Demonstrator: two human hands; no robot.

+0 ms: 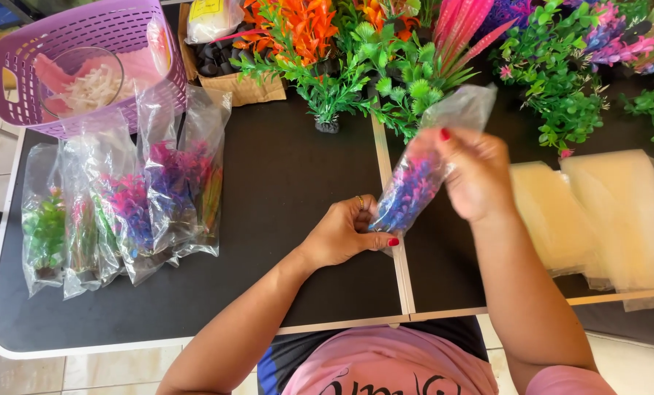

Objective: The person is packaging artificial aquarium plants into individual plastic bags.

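Both forearms reach in from the near edge over the black worktop [283,190]. The left hand [345,234] pinches the lower end of a clear bag [422,164] holding a blue-and-purple plastic plant; the right hand [473,175] grips its upper part, tilting it. Left lie filled bags [122,205], right a stack of empty bags [598,212]. Farther off stand loose plastic plants [385,66] and a purple basket [85,44], both cut off by the frame.
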